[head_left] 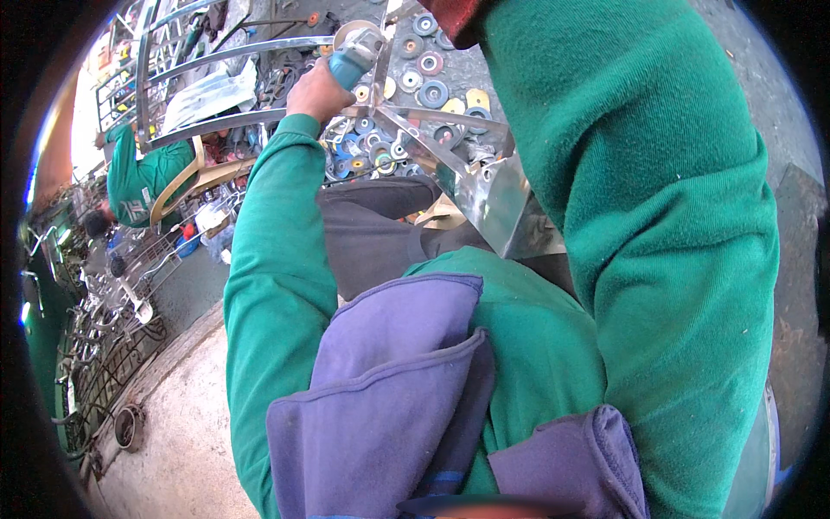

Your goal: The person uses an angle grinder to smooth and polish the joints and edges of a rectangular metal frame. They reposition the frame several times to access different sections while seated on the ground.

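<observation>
My left hand (320,92) is wrapped around the teal body of an angle grinder (350,67). The grinder's round disc and guard (357,36) sit at its far end, close to a shiny upright metal bar. Under that hand runs a metal frame (216,126) of long bars, which meet at a joint near the grinder. A bent, polished sheet-metal piece (493,201) lies to the right, nearer to me. My right arm reaches up in a green sleeve; at its end shows a dark red edge (456,19). The right hand itself lies beyond the top of the view.
Many used grinding discs (432,93) cover the floor around the frame. At the left a person in green (147,186) bends beside a curved tan bar (177,186). Metal racks and scrap (104,329) line the lower left. A purple cloth (372,398) hangs over my chest.
</observation>
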The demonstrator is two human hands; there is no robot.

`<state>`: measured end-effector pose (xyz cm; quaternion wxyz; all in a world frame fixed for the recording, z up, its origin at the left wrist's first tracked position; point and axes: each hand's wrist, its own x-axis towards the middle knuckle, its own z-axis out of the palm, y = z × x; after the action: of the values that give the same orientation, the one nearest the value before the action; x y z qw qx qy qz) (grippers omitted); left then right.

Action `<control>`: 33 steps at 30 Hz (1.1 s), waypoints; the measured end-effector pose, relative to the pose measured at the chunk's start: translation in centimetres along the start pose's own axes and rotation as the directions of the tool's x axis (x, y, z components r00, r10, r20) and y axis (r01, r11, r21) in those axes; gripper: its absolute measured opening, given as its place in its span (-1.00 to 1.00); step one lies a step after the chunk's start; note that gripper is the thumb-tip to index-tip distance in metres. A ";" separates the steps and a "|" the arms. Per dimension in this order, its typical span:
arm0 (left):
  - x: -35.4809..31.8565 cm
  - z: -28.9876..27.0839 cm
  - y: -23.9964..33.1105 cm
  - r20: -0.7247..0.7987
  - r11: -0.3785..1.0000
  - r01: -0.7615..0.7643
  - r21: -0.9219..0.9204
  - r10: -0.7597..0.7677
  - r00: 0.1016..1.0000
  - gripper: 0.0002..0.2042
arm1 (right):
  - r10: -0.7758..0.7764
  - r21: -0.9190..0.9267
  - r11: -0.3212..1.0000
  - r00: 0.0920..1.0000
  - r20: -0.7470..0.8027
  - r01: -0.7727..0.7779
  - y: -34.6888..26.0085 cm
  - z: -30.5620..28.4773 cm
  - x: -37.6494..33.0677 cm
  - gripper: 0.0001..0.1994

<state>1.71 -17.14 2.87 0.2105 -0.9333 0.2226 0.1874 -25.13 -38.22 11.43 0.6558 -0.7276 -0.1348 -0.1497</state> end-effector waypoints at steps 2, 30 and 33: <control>0.0 0.2 0.1 -0.015 1.000 -0.012 0.008 0.012 1.000 -0.22 | 0.002 0.001 1.000 1.000 0.002 -0.002 0.0 0.0 0.0 -0.62; -1.1 -0.7 0.5 -0.132 1.000 -0.004 -0.006 0.003 0.991 -0.39 | 0.091 -0.443 0.867 0.947 -0.308 -0.228 5.7 -9.3 2.6 -0.63; -0.6 0.0 1.1 -0.105 1.000 0.008 0.001 -0.008 0.994 -0.41 | 0.103 -0.470 0.844 0.938 -0.332 -0.259 6.7 -10.4 2.8 -0.63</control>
<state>0.69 -17.84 2.80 0.1999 -0.9426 0.2296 0.1370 -20.31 -49.27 7.42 0.4653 -0.8530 0.0783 -0.2230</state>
